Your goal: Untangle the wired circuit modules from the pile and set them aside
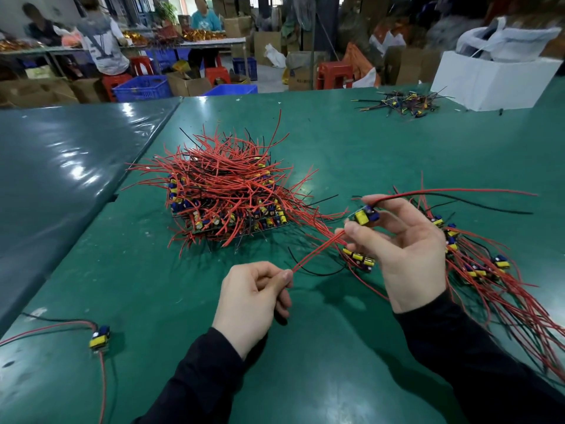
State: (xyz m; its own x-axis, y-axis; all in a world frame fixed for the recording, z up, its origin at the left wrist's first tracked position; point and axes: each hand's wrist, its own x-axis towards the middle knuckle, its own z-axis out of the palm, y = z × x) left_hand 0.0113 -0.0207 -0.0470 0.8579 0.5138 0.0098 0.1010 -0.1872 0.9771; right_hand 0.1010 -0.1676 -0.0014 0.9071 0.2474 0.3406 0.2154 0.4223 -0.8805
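Near centre, above green table point(305, 377): right hand point(406, 249) pinches one circuit module point(365, 215); left hand point(253, 295) pinches its red wires point(318, 249) (possibly two). Pile point(226, 191) far left. Step: freeing wires; next, placing it with sorted modules point(477, 258) right.

Bright overhead light glares off the green tabletop point(91, 166) at left; soft shadows beneath hands, edges bowed, background blurred.

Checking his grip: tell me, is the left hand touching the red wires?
Touching. The head view shows the left hand pinching the ends of the red wires between thumb and forefinger.
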